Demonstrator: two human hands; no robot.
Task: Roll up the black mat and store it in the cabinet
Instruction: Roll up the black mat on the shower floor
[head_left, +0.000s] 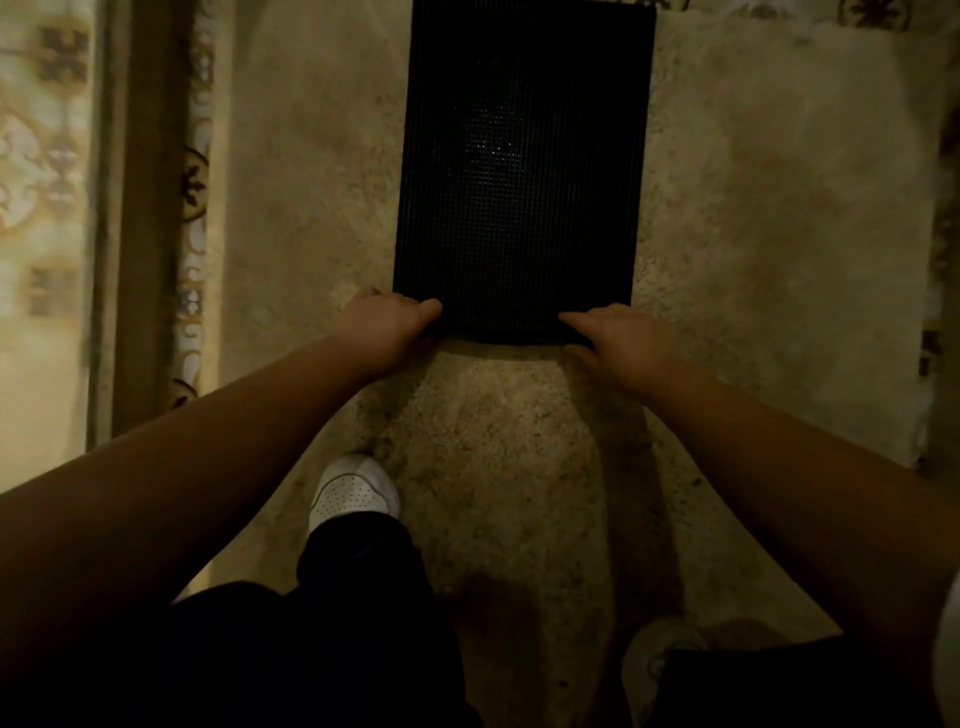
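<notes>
The black mat (522, 171) is a long rectangle with a fine grid texture, lying flat on the speckled stone floor and stretching away from me to the top of the view. My left hand (387, 325) grips its near left corner, thumb on top. My right hand (621, 338) grips the near right corner the same way. The near edge looks slightly lifted off the floor between my hands. No cabinet is in view.
My white shoe (353, 491) stands on the floor (519, 467) just behind the mat, and my other shoe (654, 654) is at lower right. A patterned rug (47, 182) and a dark threshold strip (140, 208) run along the left. Another patterned rug edge (935, 249) borders the right.
</notes>
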